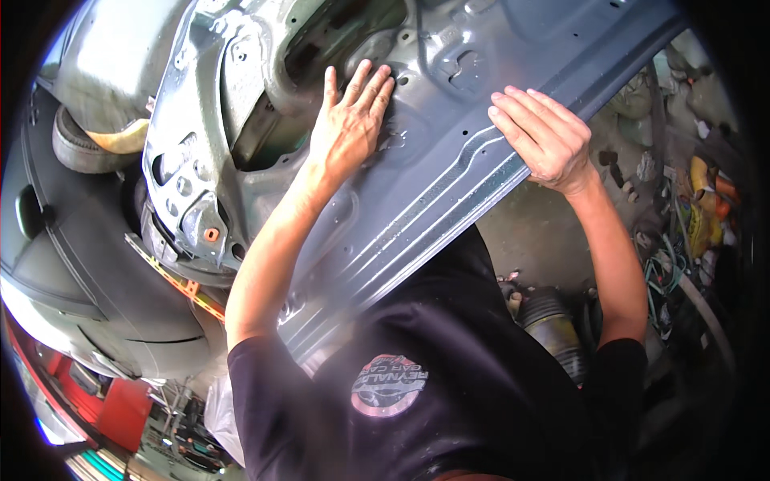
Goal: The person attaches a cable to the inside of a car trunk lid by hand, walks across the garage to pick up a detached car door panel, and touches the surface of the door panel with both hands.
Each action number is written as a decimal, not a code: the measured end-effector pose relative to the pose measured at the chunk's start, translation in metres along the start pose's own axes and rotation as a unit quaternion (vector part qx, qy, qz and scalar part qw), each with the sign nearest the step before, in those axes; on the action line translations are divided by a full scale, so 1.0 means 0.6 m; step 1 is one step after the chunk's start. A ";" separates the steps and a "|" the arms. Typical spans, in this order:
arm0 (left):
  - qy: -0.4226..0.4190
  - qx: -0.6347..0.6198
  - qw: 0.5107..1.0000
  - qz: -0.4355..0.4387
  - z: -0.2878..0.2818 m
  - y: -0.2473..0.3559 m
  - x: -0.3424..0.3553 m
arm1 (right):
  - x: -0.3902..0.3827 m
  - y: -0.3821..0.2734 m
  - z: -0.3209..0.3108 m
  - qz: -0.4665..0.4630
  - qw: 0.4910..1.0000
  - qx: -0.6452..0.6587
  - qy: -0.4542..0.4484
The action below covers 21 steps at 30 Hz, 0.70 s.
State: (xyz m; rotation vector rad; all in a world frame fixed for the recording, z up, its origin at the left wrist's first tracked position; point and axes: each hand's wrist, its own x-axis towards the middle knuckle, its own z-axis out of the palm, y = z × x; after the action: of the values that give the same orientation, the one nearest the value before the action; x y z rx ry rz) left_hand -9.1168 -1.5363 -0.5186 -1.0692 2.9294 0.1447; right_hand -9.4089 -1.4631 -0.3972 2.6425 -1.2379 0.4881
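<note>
A bare grey metal car door (437, 104) lies slantwise in front of my body, its stamped inner side with cut-out openings facing up. My left hand (350, 120) lies flat on this panel beside a large opening, fingers stretched out and nothing held. At the door's near right edge, my right hand (549, 140) is hooked over the rim. Its fingers press on the upper face, while the thumb is hidden under the edge. An orange clip-like piece (212, 235) sits near a hole at the door's left end.
On the left are a tire (84, 144), a dark car body part (96, 256) and an orange perforated strip (180, 280). A red box-like piece (124, 413) stands at lower left. To the right, a ribbed cylinder (553, 329), a pale hose (706, 313) and mixed clutter (702, 208) lie on the floor.
</note>
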 end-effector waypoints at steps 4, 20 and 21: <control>0.042 0.013 0.999 -0.032 -0.002 0.002 0.013 | -0.007 0.002 0.000 0.006 1.000 0.014 0.016; 0.051 0.020 0.994 -0.093 -0.038 0.012 -0.071 | 0.011 0.011 0.010 -0.033 0.990 0.029 0.132; 0.033 0.026 0.994 -0.105 -0.038 0.014 -0.067 | 0.012 0.011 0.012 -0.038 0.988 0.028 0.147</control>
State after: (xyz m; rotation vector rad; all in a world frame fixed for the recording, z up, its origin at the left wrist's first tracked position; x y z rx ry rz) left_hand -9.0913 -1.5065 -0.4929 -1.3891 2.8349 0.0291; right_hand -9.4081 -1.4747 -0.4009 2.5331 -1.0448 0.8737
